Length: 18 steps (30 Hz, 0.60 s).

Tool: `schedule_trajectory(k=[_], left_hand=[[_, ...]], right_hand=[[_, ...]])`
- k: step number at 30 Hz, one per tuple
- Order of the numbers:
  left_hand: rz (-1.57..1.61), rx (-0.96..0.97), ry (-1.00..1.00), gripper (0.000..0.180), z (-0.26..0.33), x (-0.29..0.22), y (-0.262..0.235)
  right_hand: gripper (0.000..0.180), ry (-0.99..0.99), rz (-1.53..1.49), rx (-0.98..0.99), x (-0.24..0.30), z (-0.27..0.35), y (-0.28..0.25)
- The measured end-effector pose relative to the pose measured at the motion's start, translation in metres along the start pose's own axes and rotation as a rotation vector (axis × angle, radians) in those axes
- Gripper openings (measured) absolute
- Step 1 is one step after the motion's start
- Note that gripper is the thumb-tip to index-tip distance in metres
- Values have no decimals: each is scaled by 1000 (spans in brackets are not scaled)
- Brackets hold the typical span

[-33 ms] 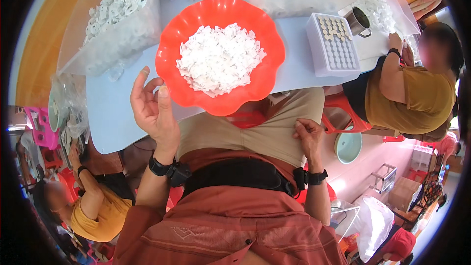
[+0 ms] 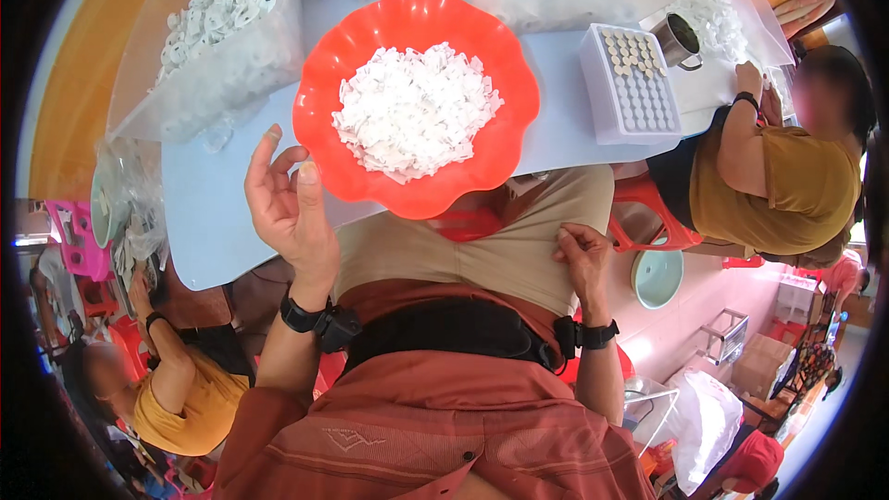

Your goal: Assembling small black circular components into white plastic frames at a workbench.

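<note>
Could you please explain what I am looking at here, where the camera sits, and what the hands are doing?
No machine here: a person wears a wide fisheye camera on the head, looking down, so straight edges bend and their lap fills the lower part. The left hand is raised, open, at the edge of the pale blue table, beside a red bowl heaped with small white parts. It holds nothing that I can see. The right hand rests on the thigh, fingers curled; whether it pinches anything is too small to tell. Both wrists carry black bands. Also on the table: clear bins of white rings, a white grid tray and a metal cup. Two co-workers in yellow shirts sit at the sides.
</note>
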<state>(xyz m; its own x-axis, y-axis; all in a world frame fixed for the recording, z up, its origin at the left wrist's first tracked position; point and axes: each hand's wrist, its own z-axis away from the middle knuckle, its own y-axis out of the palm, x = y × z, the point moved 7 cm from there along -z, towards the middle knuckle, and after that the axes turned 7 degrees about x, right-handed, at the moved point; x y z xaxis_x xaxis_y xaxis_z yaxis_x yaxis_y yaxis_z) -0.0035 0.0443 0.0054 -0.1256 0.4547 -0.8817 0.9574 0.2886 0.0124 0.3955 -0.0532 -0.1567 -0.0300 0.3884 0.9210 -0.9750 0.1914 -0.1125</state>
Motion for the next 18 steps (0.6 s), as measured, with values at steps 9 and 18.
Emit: schedule_trajectory(k=[9,18], left_hand=[[-6,3,-7,50,1,0,-2],[4,7,17,47,2,-2,0]], right_hand=[[23,29,-8,-2,-1,0,1],[24,26,29,-33,-1,6,-3]])
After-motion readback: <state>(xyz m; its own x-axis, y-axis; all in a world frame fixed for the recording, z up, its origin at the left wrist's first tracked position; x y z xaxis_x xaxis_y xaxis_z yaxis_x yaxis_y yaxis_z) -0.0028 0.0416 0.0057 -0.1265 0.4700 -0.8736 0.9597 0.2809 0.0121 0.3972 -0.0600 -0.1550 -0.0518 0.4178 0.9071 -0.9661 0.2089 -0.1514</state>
